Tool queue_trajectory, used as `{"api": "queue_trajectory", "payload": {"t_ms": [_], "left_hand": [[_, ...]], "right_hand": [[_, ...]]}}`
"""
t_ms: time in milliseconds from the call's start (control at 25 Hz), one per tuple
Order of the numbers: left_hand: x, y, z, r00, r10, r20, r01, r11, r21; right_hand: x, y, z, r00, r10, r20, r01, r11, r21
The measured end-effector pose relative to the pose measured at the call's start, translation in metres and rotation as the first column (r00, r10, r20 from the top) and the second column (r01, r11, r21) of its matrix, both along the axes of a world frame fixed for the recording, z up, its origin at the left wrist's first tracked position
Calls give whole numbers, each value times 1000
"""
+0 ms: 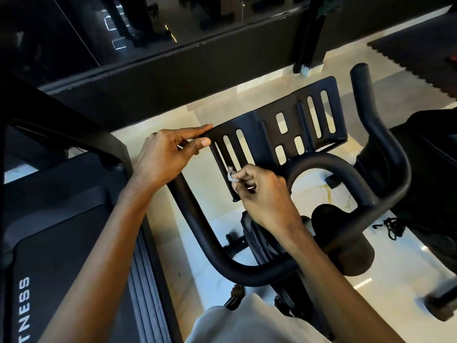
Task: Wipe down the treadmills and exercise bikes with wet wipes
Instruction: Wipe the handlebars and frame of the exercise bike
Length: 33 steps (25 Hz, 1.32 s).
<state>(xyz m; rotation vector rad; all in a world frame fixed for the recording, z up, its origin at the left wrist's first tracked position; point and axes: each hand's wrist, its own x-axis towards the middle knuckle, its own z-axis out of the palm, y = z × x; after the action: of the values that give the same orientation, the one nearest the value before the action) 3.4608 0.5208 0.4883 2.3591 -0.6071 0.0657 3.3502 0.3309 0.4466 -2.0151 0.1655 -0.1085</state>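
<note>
A black exercise bike fills the middle, with curved handlebars [385, 154] and a slotted black tray [269, 129] mounted across them. My left hand [168, 154] pinches the tray's left corner between thumb and fingers. My right hand [264, 191] grips a small crumpled white wet wipe [231, 175] and presses it against the tray's near left edge, by the slots. Most of the wipe is hidden inside my fist. A black treadmill [74, 219] with a dark belt and white lettering lies at the left.
Pale glossy tiles [173, 243] show between the machines. A dark low wall with glass [173, 70] runs across the back. A black floor mat [420, 45] lies at the back right. Another dark machine [432, 157] stands at the right edge.
</note>
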Motion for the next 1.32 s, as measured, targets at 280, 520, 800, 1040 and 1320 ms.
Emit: {"api": "queue_trajectory", "payload": {"t_ms": [280,520,800,1040,1320], "left_hand": [[-6,2,-3,993,45,106,-50,998,42],[-18,-1,-21,940,179,292,-201,978,50],[-20,0,-28,915,162,370,-199,978,63],[-25,-2,-20,933,120,339,-172,977,128],[-40,-22,-11,927,294,235,-327,938,114]], "right_hand": [[13,12,4,993,-88,77,84,995,48],[26,11,14,991,-77,111,72,996,45],[10,1,3,999,23,-30,-28,989,-144],[43,2,18,939,-55,340,147,957,-249],[54,9,7,923,42,384,62,965,-255]]}}
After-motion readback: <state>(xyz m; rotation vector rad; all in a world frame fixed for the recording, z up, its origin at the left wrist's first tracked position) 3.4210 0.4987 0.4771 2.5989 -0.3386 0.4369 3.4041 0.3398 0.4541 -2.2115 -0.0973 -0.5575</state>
